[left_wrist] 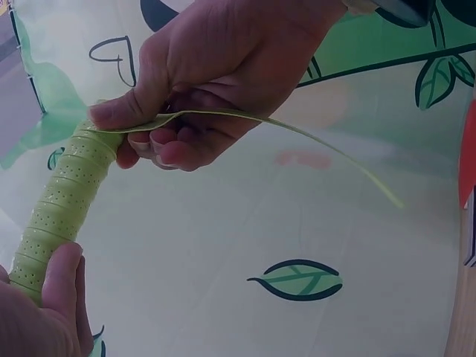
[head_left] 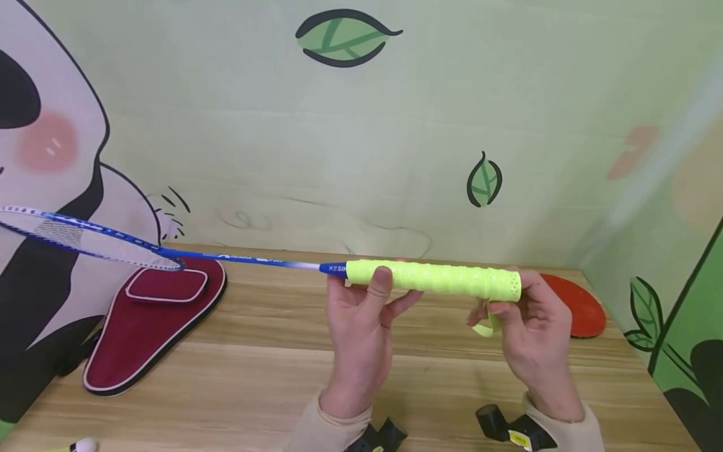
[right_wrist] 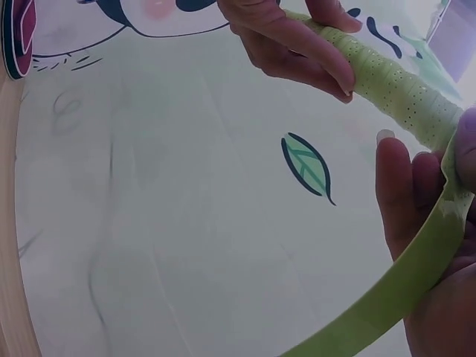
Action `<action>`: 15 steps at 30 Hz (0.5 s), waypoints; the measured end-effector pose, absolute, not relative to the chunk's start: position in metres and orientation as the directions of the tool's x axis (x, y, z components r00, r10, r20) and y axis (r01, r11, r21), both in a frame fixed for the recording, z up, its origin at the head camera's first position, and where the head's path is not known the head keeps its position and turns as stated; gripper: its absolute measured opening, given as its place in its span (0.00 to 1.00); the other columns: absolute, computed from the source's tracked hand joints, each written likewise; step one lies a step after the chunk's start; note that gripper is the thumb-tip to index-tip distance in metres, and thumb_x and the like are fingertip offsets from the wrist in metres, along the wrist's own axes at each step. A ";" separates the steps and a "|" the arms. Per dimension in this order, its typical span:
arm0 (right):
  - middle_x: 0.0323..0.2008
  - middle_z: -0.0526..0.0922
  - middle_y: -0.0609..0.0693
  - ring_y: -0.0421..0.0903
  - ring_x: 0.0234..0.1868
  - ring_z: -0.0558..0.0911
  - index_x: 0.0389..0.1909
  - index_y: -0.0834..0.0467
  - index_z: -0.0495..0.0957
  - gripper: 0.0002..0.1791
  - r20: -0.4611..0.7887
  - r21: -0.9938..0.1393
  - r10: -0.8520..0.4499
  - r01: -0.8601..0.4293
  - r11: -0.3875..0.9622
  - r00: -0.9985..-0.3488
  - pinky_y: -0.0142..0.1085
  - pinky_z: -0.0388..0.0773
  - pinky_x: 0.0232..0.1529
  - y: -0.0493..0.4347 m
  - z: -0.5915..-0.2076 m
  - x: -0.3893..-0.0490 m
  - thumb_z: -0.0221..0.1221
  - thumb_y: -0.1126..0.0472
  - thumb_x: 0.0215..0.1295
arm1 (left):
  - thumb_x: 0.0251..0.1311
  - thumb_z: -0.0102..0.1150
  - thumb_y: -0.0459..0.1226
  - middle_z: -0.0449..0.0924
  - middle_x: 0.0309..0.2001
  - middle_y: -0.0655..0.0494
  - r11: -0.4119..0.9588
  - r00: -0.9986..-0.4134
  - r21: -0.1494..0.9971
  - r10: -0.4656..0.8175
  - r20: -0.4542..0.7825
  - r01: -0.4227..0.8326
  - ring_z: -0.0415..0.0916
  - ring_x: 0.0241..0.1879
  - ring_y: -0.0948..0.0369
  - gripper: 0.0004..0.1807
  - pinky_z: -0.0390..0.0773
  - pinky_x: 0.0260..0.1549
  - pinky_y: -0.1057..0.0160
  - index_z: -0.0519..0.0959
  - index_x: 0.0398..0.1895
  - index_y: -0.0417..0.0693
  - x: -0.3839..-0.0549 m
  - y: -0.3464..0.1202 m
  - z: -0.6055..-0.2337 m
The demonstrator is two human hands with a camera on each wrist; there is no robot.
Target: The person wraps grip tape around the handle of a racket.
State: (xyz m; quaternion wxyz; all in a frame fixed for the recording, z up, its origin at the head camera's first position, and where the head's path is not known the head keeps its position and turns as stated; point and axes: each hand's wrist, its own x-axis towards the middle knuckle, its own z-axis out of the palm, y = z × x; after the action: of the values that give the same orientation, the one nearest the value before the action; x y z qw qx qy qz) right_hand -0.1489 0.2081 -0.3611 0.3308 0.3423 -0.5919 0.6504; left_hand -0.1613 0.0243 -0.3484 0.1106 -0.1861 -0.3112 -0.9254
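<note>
A blue badminton racket (head_left: 251,258) is held level above the table, its strung head to the left. Perforated yellow-green grip tape (head_left: 435,277) wraps the handle in overlapping turns. My left hand (head_left: 358,333) grips the handle near the blue cone, thumb on the near side. At the butt end, my right hand (head_left: 539,339) pinches the tape between thumb and fingers. From that pinch a loose strip of tape (right_wrist: 394,297) trails away in a curve, as the right wrist view shows; in the left wrist view the strip (left_wrist: 327,141) appears edge-on.
On the wooden table (head_left: 254,389), a dark red paddle case (head_left: 147,326) with white piping lies at left. A red table tennis paddle (head_left: 576,307) lies behind my right hand. A small white-ended object (head_left: 85,446) shows at bottom left. A printed backdrop (head_left: 361,157) rises behind the table.
</note>
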 end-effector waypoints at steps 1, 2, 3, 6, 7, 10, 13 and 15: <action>0.27 0.79 0.59 0.47 0.21 0.82 0.37 0.80 0.69 0.18 0.835 -0.546 0.026 -0.834 -0.079 -0.550 0.31 0.83 0.24 0.208 -0.361 -0.149 0.64 0.69 0.60 | 0.66 0.56 0.30 0.68 0.38 0.55 -0.782 -0.908 0.536 -0.090 0.409 0.319 0.71 0.35 0.64 0.19 0.85 0.35 0.49 0.62 0.56 0.45 -0.161 0.024 -0.348; 0.26 0.79 0.59 0.47 0.21 0.82 0.37 0.80 0.69 0.17 0.834 -0.547 0.028 -0.833 -0.080 -0.551 0.31 0.83 0.24 0.208 -0.361 -0.148 0.64 0.69 0.60 | 0.66 0.56 0.30 0.67 0.37 0.55 -0.781 -0.911 0.539 -0.091 0.402 0.315 0.69 0.33 0.64 0.19 0.85 0.35 0.49 0.62 0.55 0.45 -0.161 0.024 -0.348; 0.26 0.79 0.59 0.47 0.21 0.82 0.36 0.80 0.69 0.17 0.833 -0.548 0.033 -0.833 -0.077 -0.552 0.32 0.83 0.24 0.208 -0.361 -0.148 0.64 0.69 0.59 | 0.66 0.56 0.30 0.66 0.36 0.56 -0.780 -0.915 0.543 -0.091 0.392 0.310 0.70 0.32 0.64 0.18 0.85 0.34 0.49 0.62 0.54 0.45 -0.161 0.025 -0.348; 0.25 0.79 0.59 0.47 0.21 0.82 0.35 0.79 0.70 0.18 0.832 -0.548 0.046 -0.833 -0.081 -0.552 0.32 0.83 0.24 0.208 -0.361 -0.148 0.65 0.68 0.58 | 0.67 0.57 0.31 0.65 0.33 0.56 -0.779 -0.926 0.554 -0.087 0.368 0.293 0.71 0.31 0.63 0.15 0.86 0.33 0.49 0.63 0.50 0.45 -0.160 0.025 -0.348; 0.25 0.79 0.59 0.47 0.21 0.82 0.35 0.79 0.70 0.18 0.833 -0.547 0.047 -0.833 -0.082 -0.551 0.32 0.83 0.23 0.207 -0.361 -0.149 0.66 0.68 0.58 | 0.67 0.57 0.32 0.66 0.32 0.55 -0.778 -0.929 0.558 -0.085 0.361 0.288 0.72 0.30 0.63 0.15 0.86 0.33 0.49 0.63 0.49 0.45 -0.160 0.025 -0.347; 0.26 0.79 0.59 0.46 0.21 0.82 0.36 0.79 0.70 0.17 0.832 -0.550 0.038 -0.832 -0.076 -0.553 0.31 0.83 0.23 0.208 -0.361 -0.149 0.64 0.69 0.60 | 0.66 0.58 0.32 0.66 0.32 0.56 -0.775 -0.932 0.564 -0.087 0.353 0.286 0.71 0.32 0.62 0.14 0.86 0.33 0.49 0.64 0.47 0.46 -0.160 0.025 -0.347; 0.28 0.79 0.59 0.46 0.23 0.82 0.37 0.79 0.70 0.15 0.829 -0.558 0.014 -0.828 -0.060 -0.559 0.31 0.83 0.24 0.209 -0.361 -0.149 0.63 0.70 0.61 | 0.66 0.58 0.32 0.66 0.32 0.56 -0.769 -0.931 0.568 -0.096 0.352 0.294 0.71 0.32 0.62 0.13 0.86 0.33 0.49 0.64 0.47 0.45 -0.160 0.025 -0.347; 0.29 0.79 0.59 0.46 0.24 0.81 0.39 0.79 0.70 0.15 0.829 -0.559 0.002 -0.828 -0.051 -0.559 0.31 0.84 0.25 0.210 -0.361 -0.150 0.62 0.70 0.62 | 0.66 0.58 0.32 0.68 0.33 0.55 -0.764 -0.931 0.573 -0.099 0.351 0.297 0.73 0.33 0.62 0.13 0.86 0.33 0.49 0.65 0.46 0.45 -0.160 0.025 -0.347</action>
State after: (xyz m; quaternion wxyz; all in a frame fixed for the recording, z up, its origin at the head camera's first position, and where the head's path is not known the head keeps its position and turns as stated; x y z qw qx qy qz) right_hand -0.1495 0.2102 -0.3607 0.3240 0.3396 -0.6077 0.6406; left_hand -0.1600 0.0254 -0.3472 0.1068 -0.1516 -0.3263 -0.9269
